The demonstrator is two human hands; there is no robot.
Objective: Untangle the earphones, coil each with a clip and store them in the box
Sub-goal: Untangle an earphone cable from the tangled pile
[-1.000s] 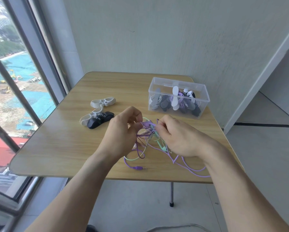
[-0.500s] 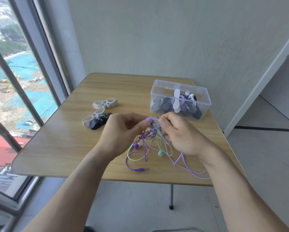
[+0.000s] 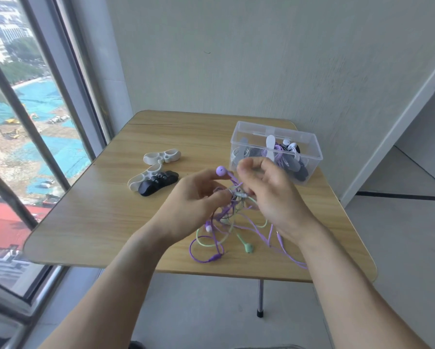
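Standing by window (image 3: 35, 137) | wood table (image 3: 98, 217) | grey wall (image 3: 261, 59), prob. plaster

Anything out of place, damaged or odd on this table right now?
Nothing damaged or spilled. The only mess is the expected one: purple and green earphones knotted together between the left hand and right hand. One purple loop trails to the table's near edge. Spare clips and the box sit normally.

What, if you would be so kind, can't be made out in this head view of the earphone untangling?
- Knot in the tangled earphones: hidden between the left hand and right hand.
- Right fingertips: motion-blurred, so their pinch is unclear.
- Coils in the box: overlapping, uncountable.
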